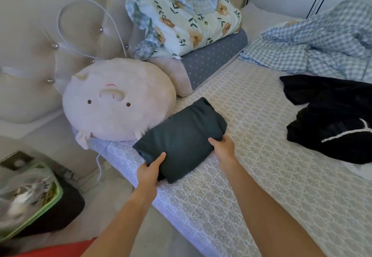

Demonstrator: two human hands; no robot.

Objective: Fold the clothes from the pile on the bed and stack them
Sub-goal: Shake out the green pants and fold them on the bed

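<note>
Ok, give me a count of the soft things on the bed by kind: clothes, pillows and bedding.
Clothes: 2, a folded dark teal garment and a crumpled black garment with white trim.
Pillows: 3, a round cream pig-face plush cushion, a floral pillow, a grey dotted pillow.
Bedding: 1, a blue checked quilt.
Total: 6.

Both hands, left hand (150,171), right hand (224,149), gripping folded dark garment (181,142) on bed (261,176)

Blurred tray (30,202) — left edge
</note>
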